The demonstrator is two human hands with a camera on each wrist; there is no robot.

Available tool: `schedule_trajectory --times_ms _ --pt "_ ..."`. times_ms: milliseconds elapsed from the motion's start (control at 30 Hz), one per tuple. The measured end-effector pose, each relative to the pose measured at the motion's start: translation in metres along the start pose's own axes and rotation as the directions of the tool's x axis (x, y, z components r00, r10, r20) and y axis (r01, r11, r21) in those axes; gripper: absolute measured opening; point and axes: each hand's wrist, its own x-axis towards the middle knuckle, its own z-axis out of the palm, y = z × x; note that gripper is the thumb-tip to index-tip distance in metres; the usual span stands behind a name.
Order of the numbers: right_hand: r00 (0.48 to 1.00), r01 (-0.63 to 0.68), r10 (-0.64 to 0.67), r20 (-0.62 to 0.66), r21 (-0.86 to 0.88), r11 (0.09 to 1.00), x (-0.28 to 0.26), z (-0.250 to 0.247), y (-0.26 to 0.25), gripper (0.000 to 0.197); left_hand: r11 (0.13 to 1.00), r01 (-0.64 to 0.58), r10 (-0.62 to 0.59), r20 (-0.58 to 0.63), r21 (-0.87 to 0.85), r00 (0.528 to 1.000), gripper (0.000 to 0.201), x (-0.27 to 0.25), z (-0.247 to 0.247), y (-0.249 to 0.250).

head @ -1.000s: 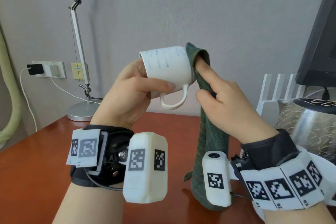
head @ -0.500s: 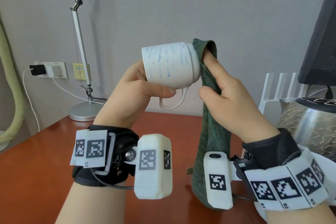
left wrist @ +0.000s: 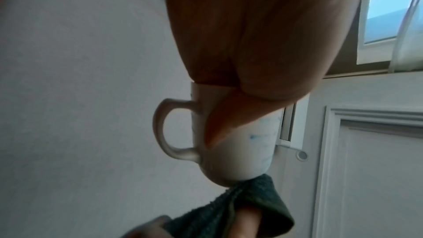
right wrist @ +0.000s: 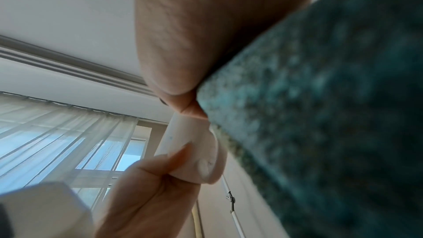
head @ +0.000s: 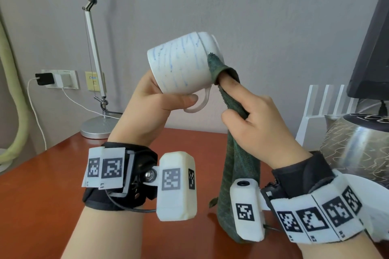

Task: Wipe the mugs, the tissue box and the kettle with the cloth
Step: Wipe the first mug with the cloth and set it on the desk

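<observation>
A white mug with thin blue streaks is held in the air, lying on its side with its handle down. My left hand grips it at the rim end, thumb along its underside. My right hand holds a dark green cloth, with one finger draped in it and pressed against the mug's base edge. The rest of the cloth hangs down to the table. In the left wrist view the cloth touches the bottom of the mug. The cloth fills the right wrist view.
A shiny patterned kettle stands at the right on the red-brown table. Behind it are a white rack and a dark monitor. A desk lamp stands at the back left, near wall sockets.
The mug has risen and tilted, its base end turning up and to the right. The cloth-covered finger has slid from the top of the base down to its lower edge.
</observation>
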Motion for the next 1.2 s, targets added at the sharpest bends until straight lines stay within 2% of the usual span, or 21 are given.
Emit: schedule_trajectory --times_ms 167,267,433,567,767,867,967,1033,1200 --pt "0.999 0.028 -0.028 -0.031 -0.007 1.0 0.002 -0.001 -0.007 0.074 0.992 0.024 -0.026 0.015 0.124 1.0 0.04 -0.001 0.005 0.0" --pt "0.999 0.008 -0.008 -0.037 0.009 1.0 0.002 -0.002 -0.006 0.075 0.987 0.012 -0.02 0.044 0.158 0.999 0.048 -0.003 0.008 0.001" --pt "0.999 0.034 -0.033 -0.018 0.013 0.999 0.0 0.008 -0.009 0.075 0.989 -0.022 0.023 -0.009 0.149 1.0 0.041 -0.001 0.004 -0.002" --pt "0.999 0.032 -0.032 -0.015 -0.016 0.999 -0.002 0.012 -0.004 0.073 0.993 -0.019 0.025 -0.047 0.119 0.999 0.044 -0.001 0.0 -0.001" --pt "0.998 -0.022 0.032 -0.054 0.167 0.986 0.0 -0.002 -0.009 0.077 0.961 0.041 -0.064 0.075 0.274 0.995 0.043 -0.004 0.005 0.005" --pt "0.998 -0.04 0.049 -0.044 0.195 0.98 -0.001 -0.003 -0.012 0.078 0.96 0.045 -0.066 0.068 0.278 0.996 0.048 -0.005 0.009 0.008" --pt "0.999 -0.044 0.046 -0.012 0.159 0.986 0.0 0.002 -0.008 0.077 0.972 0.042 -0.043 -0.001 0.231 0.999 0.051 -0.004 0.009 0.008" --pt "0.999 -0.035 0.034 0.011 0.116 0.993 -0.001 0.008 -0.006 0.075 0.976 0.027 -0.019 -0.04 0.214 0.999 0.044 -0.002 0.007 0.004" --pt "0.999 -0.04 0.039 0.036 0.021 0.999 -0.001 0.01 -0.003 0.076 0.972 0.052 -0.042 -0.049 0.228 0.998 0.039 -0.001 0.004 0.002"
